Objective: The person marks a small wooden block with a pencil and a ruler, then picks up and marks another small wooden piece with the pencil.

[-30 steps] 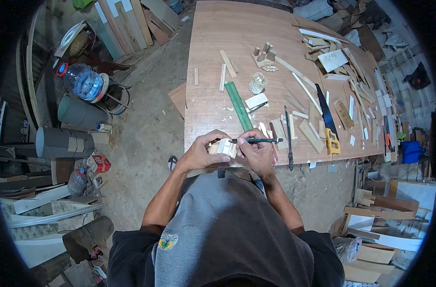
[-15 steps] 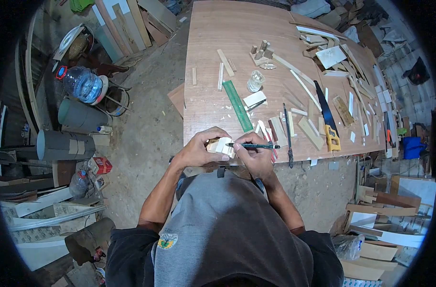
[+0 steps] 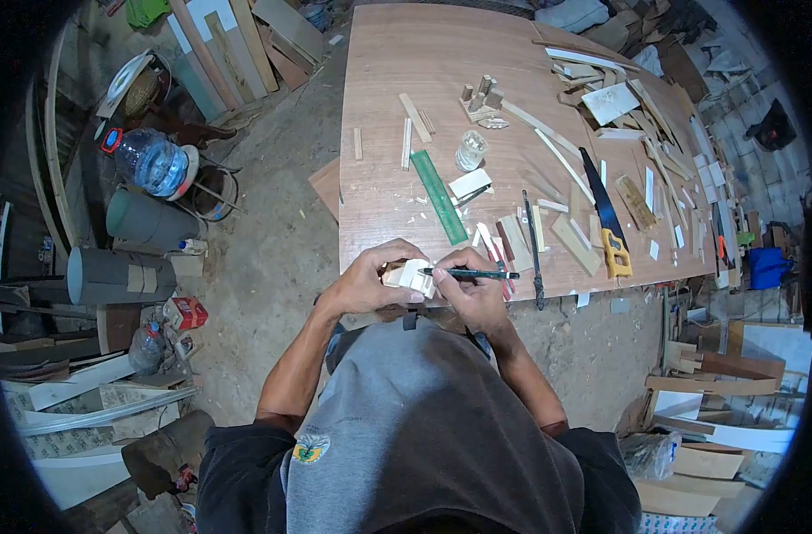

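Observation:
Near the table's front edge, my left hand (image 3: 367,283) is closed around a small pale wooden piece (image 3: 409,278) with a stepped shape. My right hand (image 3: 479,298) pinches a dark pencil (image 3: 481,274), its tip end pointing left at the top of the wooden piece. The fingertips of both hands are close together at the piece. A green ruler (image 3: 439,198) lies on the table just beyond the hands. Thin wood strips and reddish sticks (image 3: 495,252) lie beside my right hand.
On the brown table (image 3: 379,71) are a glass jar (image 3: 471,150), a small wooden assembly with upright pegs (image 3: 484,100), a handsaw with a yellow handle (image 3: 617,253), a thin dark tool (image 3: 535,249) and a heap of wood scraps (image 3: 612,104) at the right.
The table and its objects appear shifted slightly left and up in the view. Both hands keep nearly the same hold on the wooden piece and pencil.

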### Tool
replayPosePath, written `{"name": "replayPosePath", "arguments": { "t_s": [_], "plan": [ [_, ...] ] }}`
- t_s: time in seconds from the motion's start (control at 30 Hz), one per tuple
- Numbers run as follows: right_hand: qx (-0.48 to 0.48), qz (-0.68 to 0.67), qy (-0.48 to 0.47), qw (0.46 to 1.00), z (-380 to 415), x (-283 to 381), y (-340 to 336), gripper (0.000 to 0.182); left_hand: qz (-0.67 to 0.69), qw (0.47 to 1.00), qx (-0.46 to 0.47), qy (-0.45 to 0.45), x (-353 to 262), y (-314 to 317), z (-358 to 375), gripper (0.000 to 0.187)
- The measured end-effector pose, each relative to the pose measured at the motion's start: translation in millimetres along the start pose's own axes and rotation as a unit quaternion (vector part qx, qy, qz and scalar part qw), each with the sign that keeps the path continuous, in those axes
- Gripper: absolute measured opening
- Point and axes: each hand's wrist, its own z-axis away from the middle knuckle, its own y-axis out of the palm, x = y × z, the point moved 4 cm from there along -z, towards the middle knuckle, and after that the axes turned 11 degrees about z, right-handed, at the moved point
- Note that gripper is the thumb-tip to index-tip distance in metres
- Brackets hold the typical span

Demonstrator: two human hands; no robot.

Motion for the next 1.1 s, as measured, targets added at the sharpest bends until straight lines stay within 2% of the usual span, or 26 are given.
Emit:
{"name": "replayPosePath", "arguments": {
  "t_s": [0.07,0.1,0.3,0.37,0.4,0.47,0.6,0.67,0.7,0.77,0.9,0.97,1.0,1.07,1.1],
  "plan": [
    [-0.019,-0.036,0.080,0.996,0.7,-0.7,-0.4,0.011,0.001,1.000,-0.005,0.005,2.7,0.2,0.6,0.054],
    [-0.019,-0.035,0.080,0.996,0.7,-1.7,-0.2,0.011,0.002,1.000,-0.009,0.010,2.8,0.1,0.7,0.054],
    [0.006,0.043,-0.024,0.999,-1.4,9.8,-1.3,0.010,-0.012,1.000,0.000,0.018,3.4,-1.4,1.3,0.055],
    [-0.017,-0.023,0.082,0.996,-0.9,4.0,-0.8,0.009,-0.011,1.000,-0.003,0.020,4.5,-1.9,1.2,0.055],
    [-0.017,-0.023,0.082,0.996,-1.0,3.7,-1.5,0.009,-0.011,1.000,-0.007,0.022,3.5,-2.0,1.1,0.055],
    [-0.003,0.034,-0.036,0.999,-3.5,11.8,-3.1,0.009,-0.012,1.000,-0.001,0.019,-1.5,-1.2,0.9,0.055],
    [0.003,0.048,-0.060,0.997,-3.6,11.0,-2.5,0.011,-0.018,1.000,0.008,0.024,-0.7,-1.6,0.7,0.055],
    [-0.032,-0.051,0.075,0.995,-3.1,0.8,-1.0,0.004,-0.010,1.000,0.002,0.023,-0.7,-0.8,0.8,0.054],
    [-0.033,-0.051,0.075,0.995,-3.8,-1.8,-1.2,0.004,-0.001,1.000,-0.003,0.022,-1.0,-1.0,0.2,0.053],
    [-0.032,-0.031,0.040,0.998,-4.6,-5.8,-1.8,0.012,-0.005,1.000,-0.001,0.023,-1.7,-1.6,-0.5,0.053],
    [-0.027,-0.038,0.047,0.998,-5.0,-0.4,-3.1,0.012,-0.010,1.000,0.001,0.013,-7.2,-0.3,-1.0,0.053],
    [0.002,0.031,-0.049,0.998,-5.4,10.2,-3.7,0.010,-0.014,1.000,0.001,0.016,-5.9,-1.3,-1.5,0.053],
    [0.002,0.031,-0.048,0.998,-5.4,10.6,-4.0,0.010,-0.017,1.000,0.001,0.019,-5.4,-1.3,-1.9,0.052],
    [-0.008,0.012,0.035,0.999,-5.5,4.3,-4.8,0.009,-0.015,1.000,0.002,0.020,-5.5,-2.0,-3.4,0.052],
    [-0.008,0.011,0.035,0.999,-5.7,3.5,-4.6,0.009,-0.014,1.000,0.001,0.020,-5.9,-3.0,-4.2,0.051]
  ]
}}
